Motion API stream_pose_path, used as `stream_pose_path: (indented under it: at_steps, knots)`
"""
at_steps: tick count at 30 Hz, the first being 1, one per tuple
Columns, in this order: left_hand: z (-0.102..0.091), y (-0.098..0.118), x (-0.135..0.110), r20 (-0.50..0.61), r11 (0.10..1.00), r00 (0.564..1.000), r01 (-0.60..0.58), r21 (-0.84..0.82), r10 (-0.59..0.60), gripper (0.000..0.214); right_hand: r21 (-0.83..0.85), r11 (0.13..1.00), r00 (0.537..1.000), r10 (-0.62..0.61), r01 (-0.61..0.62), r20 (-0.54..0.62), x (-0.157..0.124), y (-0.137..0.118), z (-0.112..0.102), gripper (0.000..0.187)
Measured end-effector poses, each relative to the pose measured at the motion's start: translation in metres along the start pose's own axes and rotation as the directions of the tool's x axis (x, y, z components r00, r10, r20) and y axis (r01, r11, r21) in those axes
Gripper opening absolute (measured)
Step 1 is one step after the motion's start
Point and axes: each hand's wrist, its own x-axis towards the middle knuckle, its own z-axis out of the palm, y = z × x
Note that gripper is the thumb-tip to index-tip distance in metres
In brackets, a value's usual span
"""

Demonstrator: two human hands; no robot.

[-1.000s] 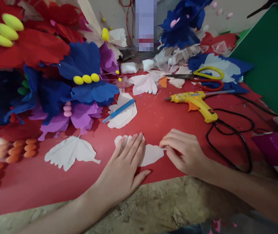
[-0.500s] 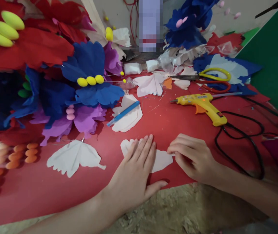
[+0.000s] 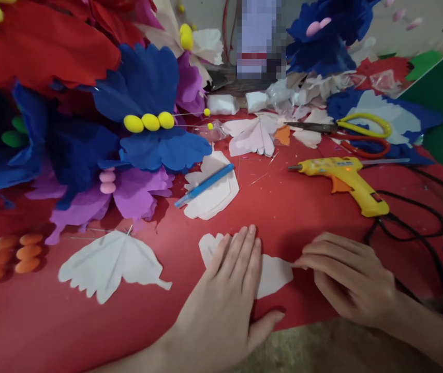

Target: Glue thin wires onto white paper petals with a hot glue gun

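A white paper petal (image 3: 271, 272) lies on the red sheet (image 3: 279, 207) near the front edge. My left hand (image 3: 229, 290) lies flat on it with the fingers stretched out and together, covering its middle. My right hand (image 3: 345, 277) is curled, its fingertips pinched at the petal's right tip. What the pinch holds there is too small to make out.
A yellow glue gun (image 3: 345, 176) with a black cord (image 3: 419, 228) lies beyond my right hand. Yellow-handled scissors (image 3: 345, 124) lie farther back. A blue pen (image 3: 206, 184) rests on white petals. Another white petal (image 3: 108, 261) lies left. Blue, red and purple paper flowers (image 3: 144, 119) crowd the left.
The camera has tilted and moved closer, so everything sits lower and to the right in view. Both hands keep their places on the white petal.
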Motion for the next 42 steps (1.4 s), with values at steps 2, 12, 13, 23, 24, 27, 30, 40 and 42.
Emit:
stream_pose_path:
  at_steps: [2,12,13,23,24,27,30,40,42]
  knots:
    - [0.0,-0.001,0.001,-0.01,1.0,1.0,-0.001,0.005,0.001,0.066,-0.013,1.0,1.0,0.017,-0.017,0.005,0.0,0.001,-0.001,0.02]
    - [0.002,-0.002,0.0,-0.093,1.0,0.995,-0.019,0.014,0.02,0.062,0.013,1.0,1.0,-0.008,0.008,0.012,-0.001,-0.001,0.0,0.027]
    - [0.002,-0.002,0.0,-0.098,1.0,0.995,-0.021,0.016,0.022,0.062,0.016,1.0,1.0,-0.018,0.018,0.02,-0.003,-0.001,0.001,0.028]
    - [0.002,0.0,-0.001,-0.021,0.999,0.999,-0.039,0.018,0.039,0.065,0.067,0.972,0.972,-0.227,0.223,0.06,-0.003,-0.003,0.0,0.024]
    - [0.001,0.0,-0.002,-0.022,0.999,0.999,-0.038,0.024,0.038,0.066,0.064,0.97,0.969,-0.239,0.235,0.061,-0.001,-0.003,0.0,0.024]
    - [-0.003,0.001,-0.003,-0.064,0.997,0.997,-0.026,0.069,0.031,0.067,0.04,0.961,0.959,-0.276,0.273,0.071,0.004,-0.005,0.0,0.025]
    - [-0.006,0.006,-0.008,-0.09,0.996,0.996,-0.008,0.094,0.016,0.066,0.022,0.963,0.96,-0.271,0.27,0.075,0.008,-0.006,0.002,0.026]
    - [0.0,0.012,-0.019,-0.036,0.993,0.999,0.04,0.107,-0.037,0.076,-0.252,0.945,0.978,0.202,-0.207,-0.045,0.055,0.014,0.001,0.018]
    - [-0.001,0.009,-0.018,-0.041,0.993,0.998,0.058,0.103,-0.054,0.075,-0.354,0.854,0.906,0.422,-0.381,0.042,0.083,0.026,-0.001,0.019]
